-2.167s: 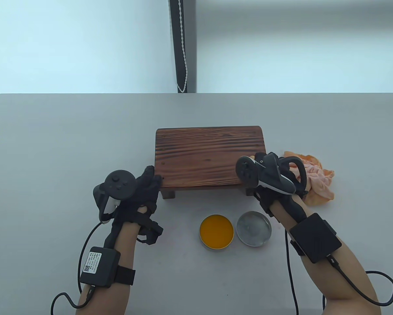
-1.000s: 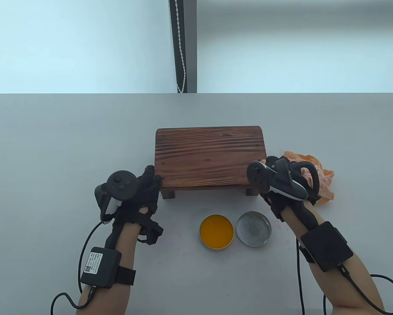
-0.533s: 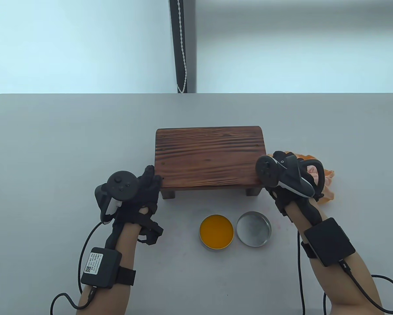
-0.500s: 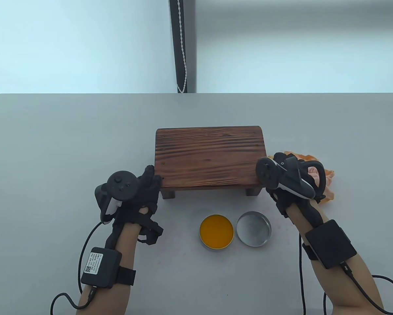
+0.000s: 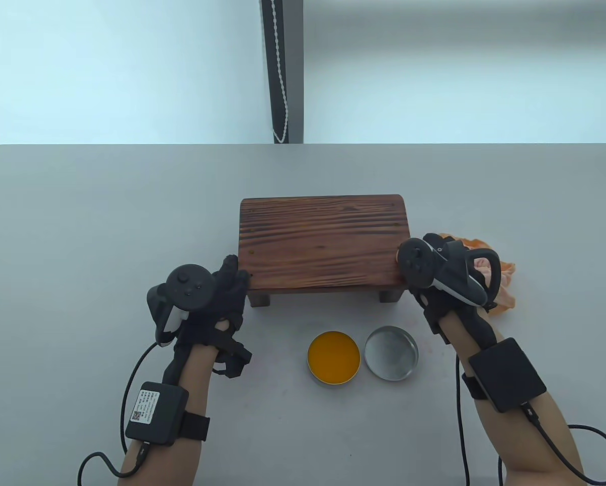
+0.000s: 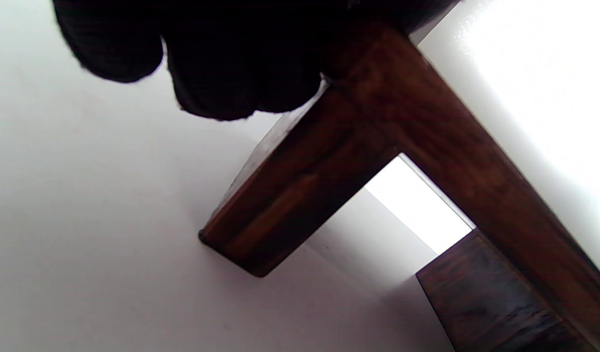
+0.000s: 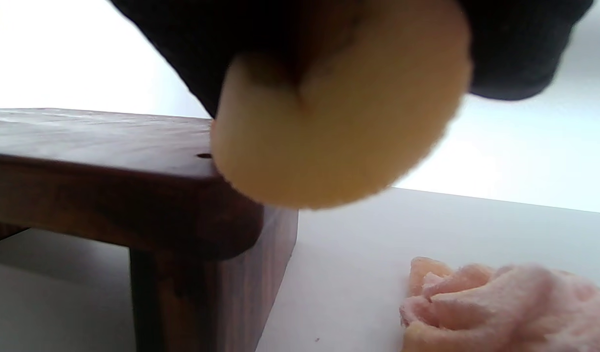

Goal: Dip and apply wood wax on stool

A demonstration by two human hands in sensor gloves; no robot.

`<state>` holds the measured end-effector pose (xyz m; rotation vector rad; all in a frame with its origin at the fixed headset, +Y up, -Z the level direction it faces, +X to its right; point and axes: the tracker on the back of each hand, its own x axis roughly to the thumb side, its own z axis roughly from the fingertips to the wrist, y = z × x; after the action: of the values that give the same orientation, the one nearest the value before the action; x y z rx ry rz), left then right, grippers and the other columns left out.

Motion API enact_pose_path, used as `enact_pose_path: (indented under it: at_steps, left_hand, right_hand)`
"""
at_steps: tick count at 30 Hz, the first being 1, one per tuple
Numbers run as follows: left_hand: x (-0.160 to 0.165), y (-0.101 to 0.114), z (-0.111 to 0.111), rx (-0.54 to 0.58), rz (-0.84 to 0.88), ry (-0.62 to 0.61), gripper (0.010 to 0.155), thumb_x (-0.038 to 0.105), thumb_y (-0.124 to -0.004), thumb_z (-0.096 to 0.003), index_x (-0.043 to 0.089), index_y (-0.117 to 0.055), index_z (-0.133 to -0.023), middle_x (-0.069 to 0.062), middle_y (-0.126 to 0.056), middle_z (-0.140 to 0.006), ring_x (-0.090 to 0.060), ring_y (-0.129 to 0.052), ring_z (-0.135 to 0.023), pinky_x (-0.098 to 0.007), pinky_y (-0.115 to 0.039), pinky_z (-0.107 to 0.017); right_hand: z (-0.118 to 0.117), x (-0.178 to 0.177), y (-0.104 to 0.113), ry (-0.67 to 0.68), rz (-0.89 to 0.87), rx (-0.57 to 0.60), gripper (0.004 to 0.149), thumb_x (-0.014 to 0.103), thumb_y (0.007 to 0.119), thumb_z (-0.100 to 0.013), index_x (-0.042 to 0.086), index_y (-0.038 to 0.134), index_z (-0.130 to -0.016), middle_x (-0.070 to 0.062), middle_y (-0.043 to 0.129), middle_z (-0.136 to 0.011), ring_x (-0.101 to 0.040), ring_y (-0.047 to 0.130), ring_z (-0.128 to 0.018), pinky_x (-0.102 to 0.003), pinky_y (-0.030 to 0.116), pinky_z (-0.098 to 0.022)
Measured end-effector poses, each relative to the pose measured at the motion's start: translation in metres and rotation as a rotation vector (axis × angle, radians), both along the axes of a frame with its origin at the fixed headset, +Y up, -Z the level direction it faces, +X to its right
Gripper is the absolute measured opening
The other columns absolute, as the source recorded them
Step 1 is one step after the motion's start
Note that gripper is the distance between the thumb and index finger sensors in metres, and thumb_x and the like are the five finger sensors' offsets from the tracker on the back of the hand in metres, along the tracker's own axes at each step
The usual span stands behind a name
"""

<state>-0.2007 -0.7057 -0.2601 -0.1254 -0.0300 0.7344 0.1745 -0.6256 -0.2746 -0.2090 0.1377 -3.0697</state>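
A dark wooden stool stands mid-table; it also shows in the left wrist view and the right wrist view. My left hand holds the stool's near left corner, fingers on its edge. My right hand is at the stool's near right corner and grips a round yellow sponge pad, which touches the top's right edge. An open tin of orange wax sits in front of the stool.
The tin's metal lid lies right of the wax. A crumpled orange cloth lies right of the stool, partly behind my right hand; it also shows in the right wrist view. A black post with a bead chain stands behind the table.
My right hand has moved right along the stool's near edge, from over the top to the right corner. My left hand has stayed on the left corner.
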Motion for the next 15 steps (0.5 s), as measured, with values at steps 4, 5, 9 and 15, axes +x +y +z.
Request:
enact_pose_path:
  at_steps: [4, 5, 9, 15]
  left_hand:
    - [0.000, 0.000, 0.000, 0.003, -0.007, 0.001, 0.070, 0.038, -0.063, -0.0620, -0.010, -0.058, -0.113, -0.027, -0.091, -0.087, -0.046, -0.093, -0.073, -0.074, -0.074, -0.057]
    - [0.001, 0.000, 0.000, 0.006, -0.009, 0.002, 0.070, 0.038, -0.063, -0.0620, -0.010, -0.058, -0.113, -0.027, -0.091, -0.087, -0.046, -0.093, -0.073, -0.074, -0.074, -0.057]
    - [0.000, 0.000, 0.000, 0.011, -0.014, 0.001, 0.070, 0.038, -0.062, -0.0619, -0.010, -0.059, -0.113, -0.027, -0.091, -0.087, -0.046, -0.093, -0.073, -0.074, -0.074, -0.057]
    - [0.001, 0.000, 0.000, 0.007, -0.012, -0.001, 0.070, 0.038, -0.062, -0.0620, -0.010, -0.058, -0.113, -0.027, -0.091, -0.087, -0.046, -0.093, -0.073, -0.074, -0.074, -0.057]
  right_hand:
    - [0.023, -0.007, 0.001, 0.055, 0.020, -0.007, 0.038, 0.024, 0.095, -0.050, 0.015, 0.095, -0.087, -0.027, 0.101, -0.073, -0.042, 0.104, -0.055, -0.064, 0.088, -0.045]
    - [0.027, -0.010, 0.001, 0.075, 0.021, -0.004, 0.038, 0.024, 0.095, -0.050, 0.015, 0.095, -0.087, -0.027, 0.102, -0.072, -0.041, 0.104, -0.055, -0.064, 0.088, -0.045]
    - [0.026, -0.023, 0.001, 0.125, -0.024, -0.017, 0.038, 0.025, 0.095, -0.050, 0.016, 0.095, -0.087, -0.026, 0.101, -0.073, -0.041, 0.104, -0.055, -0.064, 0.088, -0.045]
    - [0.000, -0.010, 0.000, 0.036, -0.057, -0.023, 0.038, 0.025, 0.094, -0.051, 0.017, 0.094, -0.088, -0.026, 0.101, -0.074, -0.041, 0.103, -0.056, -0.064, 0.088, -0.045]
